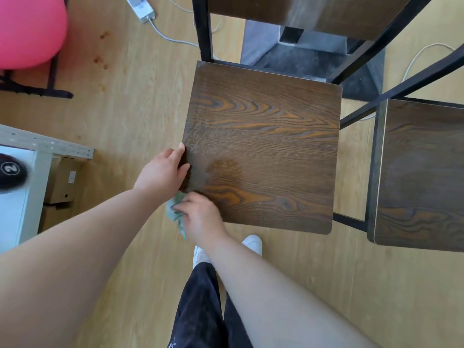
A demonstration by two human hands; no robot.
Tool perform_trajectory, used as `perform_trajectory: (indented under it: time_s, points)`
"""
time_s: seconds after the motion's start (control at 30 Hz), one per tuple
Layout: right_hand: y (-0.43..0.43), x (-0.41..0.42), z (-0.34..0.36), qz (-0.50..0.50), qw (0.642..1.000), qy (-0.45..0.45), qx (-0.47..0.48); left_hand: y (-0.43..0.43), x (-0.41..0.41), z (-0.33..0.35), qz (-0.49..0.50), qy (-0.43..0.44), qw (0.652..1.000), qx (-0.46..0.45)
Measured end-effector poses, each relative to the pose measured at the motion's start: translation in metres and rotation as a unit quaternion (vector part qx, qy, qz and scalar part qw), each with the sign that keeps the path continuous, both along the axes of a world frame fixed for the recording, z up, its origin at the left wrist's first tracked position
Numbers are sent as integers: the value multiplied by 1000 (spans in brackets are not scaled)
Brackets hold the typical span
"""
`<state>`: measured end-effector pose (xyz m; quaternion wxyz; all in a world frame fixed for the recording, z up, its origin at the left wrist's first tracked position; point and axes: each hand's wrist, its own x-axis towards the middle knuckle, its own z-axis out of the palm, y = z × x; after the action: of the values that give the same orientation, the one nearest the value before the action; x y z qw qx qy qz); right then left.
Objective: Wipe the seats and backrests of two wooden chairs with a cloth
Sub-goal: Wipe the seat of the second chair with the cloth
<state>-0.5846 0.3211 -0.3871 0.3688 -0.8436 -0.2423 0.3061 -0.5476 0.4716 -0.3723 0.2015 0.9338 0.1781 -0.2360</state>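
Quick count: two wooden chairs [261, 136] [424, 172], one teal cloth [175, 212], two hands [163, 172] [200, 218] and two white shoes [252, 243] [200, 254]. Along the floor's left and top edges that's one pink ball [27, 31], one white power strip [140, 7], one black ball marked 2 [11, 172] and one cardboard box [62, 182]. There might be a second box under it, can't tell.

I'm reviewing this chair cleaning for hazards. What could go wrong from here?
1. The left hand grips the seat at its left edge, right beside the cloth held by the right hand, so the strip under its fingers may go unwiped.
2. A white cable lies on the floor behind; pushing the seat back could snag it.
3. The second chair stands close on the right; a wide stroke may knock it.
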Motion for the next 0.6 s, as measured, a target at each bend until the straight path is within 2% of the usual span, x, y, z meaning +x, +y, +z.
perform_trajectory:
  time_s: [0.1,0.27,0.4,0.5,0.6]
  points:
    - [16,-17,-1,51,998,22,28,-1,0,-1,-2,4,1000,7]
    - [-51,-4,32,-68,993,50,86,-2,4,4,3,13,1000,12]
    - [-173,31,52,-175,985,-7,1,-2,6,6,4,25,1000,13]
    - [-257,54,53,-267,959,-45,-83,-2,5,4,2,20,1000,21]
    - [-297,59,37,-327,933,-48,-143,-3,3,1,13,15,1000,24]
